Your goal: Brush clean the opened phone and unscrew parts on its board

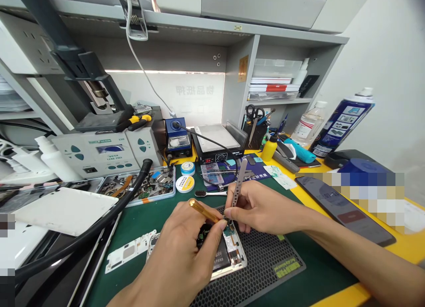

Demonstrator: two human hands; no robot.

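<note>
An opened smartphone point(238, 260), its battery and small boards bare, lies on a black honeycomb-patterned mat point(255, 271). My left hand point(186, 247) is closed around a slim gold pen-shaped tool point(203, 210), resting over the phone and covering part of it. Pinched in my right hand point(257, 207) are metal tweezers point(239, 183) with holes along the arms, standing nearly upright. Both tools' tips meet near the phone's upper inner edge, where fingers hide them. Left of the phone lies a white perforated cover plate point(129, 251).
A tray of small parts point(142, 187) sits behind, crossed by a black hose point(128, 200). Two round tins point(185, 184) and a toothbrush point(209, 193) lie beyond my hands. At right is another phone point(345, 209). A hot plate point(217, 141) and rework station point(102, 154) stand at the back.
</note>
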